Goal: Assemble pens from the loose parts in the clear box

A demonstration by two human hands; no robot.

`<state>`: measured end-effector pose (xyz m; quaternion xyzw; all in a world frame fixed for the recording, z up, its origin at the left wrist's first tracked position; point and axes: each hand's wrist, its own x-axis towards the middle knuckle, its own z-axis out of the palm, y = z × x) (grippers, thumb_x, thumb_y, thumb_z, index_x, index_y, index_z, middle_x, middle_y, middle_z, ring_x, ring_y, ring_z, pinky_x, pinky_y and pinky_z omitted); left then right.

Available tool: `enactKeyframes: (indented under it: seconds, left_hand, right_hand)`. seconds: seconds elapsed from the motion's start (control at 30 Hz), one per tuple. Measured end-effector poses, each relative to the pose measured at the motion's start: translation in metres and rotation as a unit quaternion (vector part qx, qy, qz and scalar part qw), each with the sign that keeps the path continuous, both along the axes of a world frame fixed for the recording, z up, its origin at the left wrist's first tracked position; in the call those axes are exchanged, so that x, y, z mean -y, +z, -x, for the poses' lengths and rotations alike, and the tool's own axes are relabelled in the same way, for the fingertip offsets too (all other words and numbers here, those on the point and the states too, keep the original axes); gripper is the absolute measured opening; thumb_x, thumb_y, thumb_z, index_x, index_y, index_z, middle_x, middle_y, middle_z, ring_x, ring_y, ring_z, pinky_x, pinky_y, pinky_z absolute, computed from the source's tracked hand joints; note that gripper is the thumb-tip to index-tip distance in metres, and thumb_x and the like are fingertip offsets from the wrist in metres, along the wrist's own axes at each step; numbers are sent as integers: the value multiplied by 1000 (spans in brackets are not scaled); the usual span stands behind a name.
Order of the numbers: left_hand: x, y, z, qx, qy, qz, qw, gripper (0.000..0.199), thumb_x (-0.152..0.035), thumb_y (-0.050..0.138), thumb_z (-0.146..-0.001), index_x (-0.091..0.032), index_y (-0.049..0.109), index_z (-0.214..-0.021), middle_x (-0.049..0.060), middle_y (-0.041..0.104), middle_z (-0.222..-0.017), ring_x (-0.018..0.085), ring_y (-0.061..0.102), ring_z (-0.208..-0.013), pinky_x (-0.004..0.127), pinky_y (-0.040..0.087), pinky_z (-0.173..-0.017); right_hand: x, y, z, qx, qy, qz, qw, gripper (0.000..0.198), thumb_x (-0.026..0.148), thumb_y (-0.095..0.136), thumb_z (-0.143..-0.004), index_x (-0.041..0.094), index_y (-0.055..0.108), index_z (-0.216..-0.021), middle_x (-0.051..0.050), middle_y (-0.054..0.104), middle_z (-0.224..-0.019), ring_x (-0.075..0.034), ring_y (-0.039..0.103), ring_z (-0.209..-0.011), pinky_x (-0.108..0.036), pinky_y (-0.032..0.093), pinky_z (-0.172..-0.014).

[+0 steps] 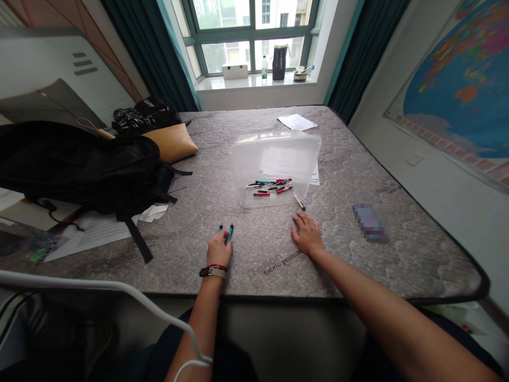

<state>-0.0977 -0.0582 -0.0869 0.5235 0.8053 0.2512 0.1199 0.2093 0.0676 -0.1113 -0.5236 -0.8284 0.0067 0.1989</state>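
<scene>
My left hand (pixel 219 250) is closed around two teal pens with black ends, one teal pen (pixel 230 232) standing out by the thumb and the other at the fingers. My right hand (pixel 307 233) rests palm down on the mattress, fingers a little apart and holding nothing I can see. Just beyond its fingertips, a white pen with a black end (pixel 299 202) leans at the corner of a clear plastic bin (pixel 237 167). Inside that bin, which seems to lie on its side with its opening toward me, is a loose heap of red, black, white and teal pens (pixel 274 186).
The grey quilted mattress (pixel 191 212) bears a black backpack (pixel 75 159), a tan pouch (pixel 170 142) and papers (pixel 99 233) on the left. A phone (pixel 370 223) lies to the right. White sheets (pixel 297 122) lie behind the bin. A white tube (pixel 119 286) crosses the lower left.
</scene>
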Motion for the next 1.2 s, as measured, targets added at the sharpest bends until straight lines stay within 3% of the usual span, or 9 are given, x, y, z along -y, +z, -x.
enactKeyframes:
  seconds: [0.67, 0.87, 1.2]
  left_hand:
    - [7, 9, 4, -16, 64, 12, 998, 18, -19, 60, -77, -22, 63, -94, 7, 68, -94, 23, 64, -89, 32, 48, -80]
    - [12, 16, 10, -93, 114, 18, 989, 25, -27, 60, -79, -24, 66, -103, 11, 63, -107, 29, 59, -98, 38, 46, -83]
    - [12, 1, 29, -68, 99, 33, 992, 33, -31, 58, -81, -18, 66, -111, 13, 65, -106, 26, 61, -99, 37, 46, -90]
  right_hand:
    - [0, -2, 0, -2, -4, -3, 1000, 39, 30, 49, -88, 22, 56, -126, -11, 50, -139, -29, 41, -129, -45, 32, -106]
    - [0, -1, 0, -3, -5, -2, 1000, 38, 30, 49, -88, 21, 57, -125, -11, 50, -139, -29, 42, -129, -45, 32, -106]
    - [1, 2, 0, -5, -4, 1, 1000, 38, 29, 49, -88, 21, 57, -125, -11, 50, -139, -28, 41, -129, -44, 33, -106]
